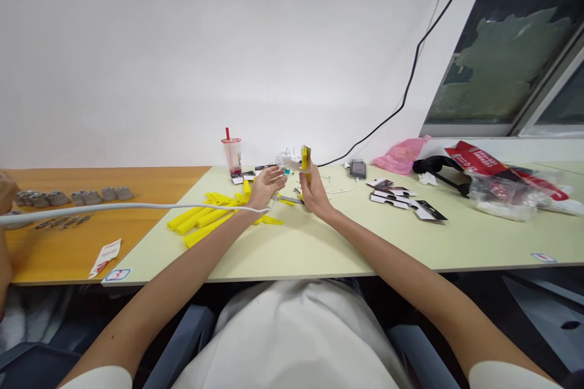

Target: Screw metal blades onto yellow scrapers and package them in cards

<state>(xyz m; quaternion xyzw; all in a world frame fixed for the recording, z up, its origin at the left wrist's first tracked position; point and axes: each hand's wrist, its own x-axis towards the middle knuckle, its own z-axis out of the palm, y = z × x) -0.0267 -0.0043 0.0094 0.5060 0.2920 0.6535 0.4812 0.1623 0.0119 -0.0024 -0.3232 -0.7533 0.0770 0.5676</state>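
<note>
My right hand (314, 193) is closed around a small upright yellow piece (305, 158) with a dark side edge; its exact kind I cannot make out. A whitish strip reaches left from that piece toward my other hand. My left hand (267, 186) has its fingers stretched out and apart, palm turned right, with nothing visibly gripped. Below and left of it lie several yellow foam-like tubes (201, 219) and flat yellow pieces (223, 199). Partly hidden between the hands, scissors (295, 199) rest on the table.
A white cable (137, 207) crosses in front of my left forearm. A drink cup (232, 157) stands behind the tubes. Rightward lie printed cards (401, 197), a small screen device (358, 169), a pink bag (401, 155) and clear plastic wrapping (502, 194). Another person's hand (6, 191) shows far left.
</note>
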